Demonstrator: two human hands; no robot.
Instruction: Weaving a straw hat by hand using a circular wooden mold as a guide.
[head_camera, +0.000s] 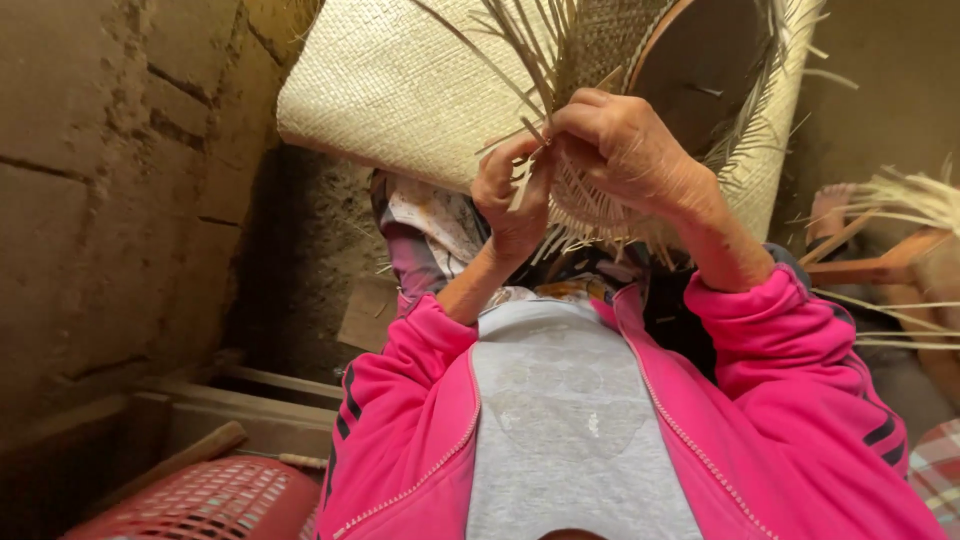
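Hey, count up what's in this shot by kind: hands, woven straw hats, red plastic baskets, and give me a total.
hands: 2 (left hand, right hand)
woven straw hat: 1
red plastic basket: 1
Total: 4

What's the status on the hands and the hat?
Left hand pinching straw strands at the hat edge. Right hand gripping the same fringe. Hat half woven, loose ends sticking out. Nothing in the way.

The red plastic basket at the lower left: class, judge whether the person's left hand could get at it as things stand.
Probably not at once. The left hand is pinching loose straw strands at the woven hat's edge, beside the right hand. The red basket lies low on that side, nothing blocking it.
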